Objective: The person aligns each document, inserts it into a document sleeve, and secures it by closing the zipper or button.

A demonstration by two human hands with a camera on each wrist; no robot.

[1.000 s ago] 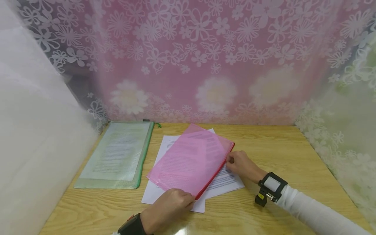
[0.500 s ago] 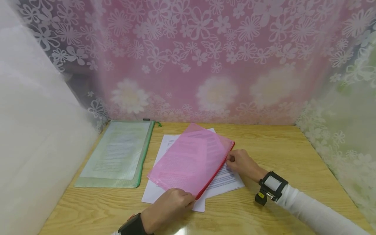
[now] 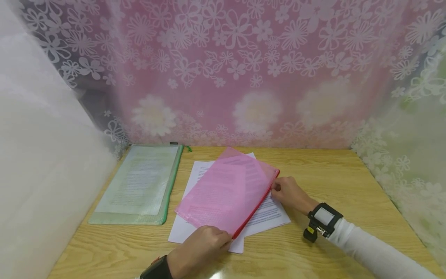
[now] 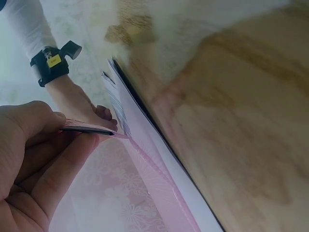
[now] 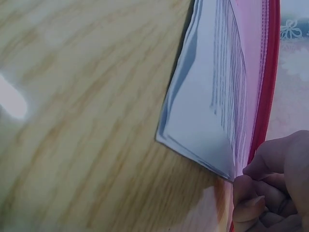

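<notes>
Pink translucent folder (image 3: 223, 190), one, with red zip edge (image 3: 256, 209): laid aslant at the middle of the wooden table (image 3: 348, 182), red edge turned toward the right. Printed text was seen through it.

Printed white sheets (image 3: 268, 213), several: spread at differing angles beneath the folder, corners exposed on several sides.

Left hand (image 3: 200, 248): placed at the folder's near corner, where the end of the red edge was pinched between thumb and curled fingers. A narrow dark strip (image 4: 89, 130) was held in the same pinch, as shown by the left wrist view.

Right hand (image 3: 290, 195): placed along the red edge, toward the far corner. The edge was pinched between thumb and forefinger, the remaining fingers being curled. Whether a sheet was also gripped could not be told.

Green translucent folder (image 3: 139, 180), one: laid flat to the left, apart from the pink one, with printed paper seen inside and a green cord (image 3: 188, 148) at its far right corner.

Floral curtain (image 3: 244, 77): hung behind the table.
</notes>
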